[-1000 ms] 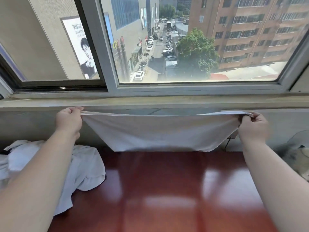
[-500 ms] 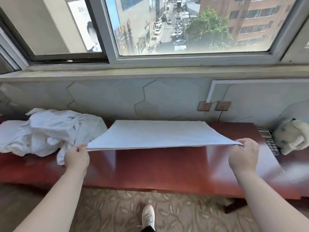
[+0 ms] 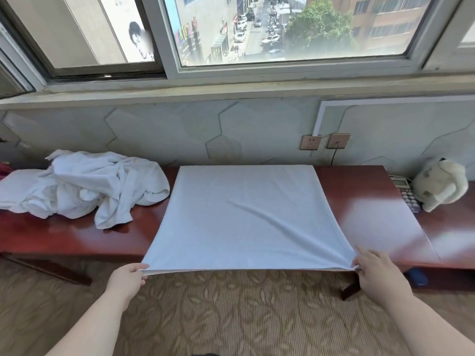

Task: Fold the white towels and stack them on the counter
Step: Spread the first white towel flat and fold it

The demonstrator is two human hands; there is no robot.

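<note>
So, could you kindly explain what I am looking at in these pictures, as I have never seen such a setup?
There is no machine: a person works with bare hands, and one wide-angle camera on their head looks forward and down, so every picture is that view. The left hand and right hand each pinch a near corner of a flat white cloth towel spread on the glossy red-brown wooden counter below a window. Left of it lies a crumpled pile of white towels; at the far right sit a dark keypad device and a cream plush toy.
</note>
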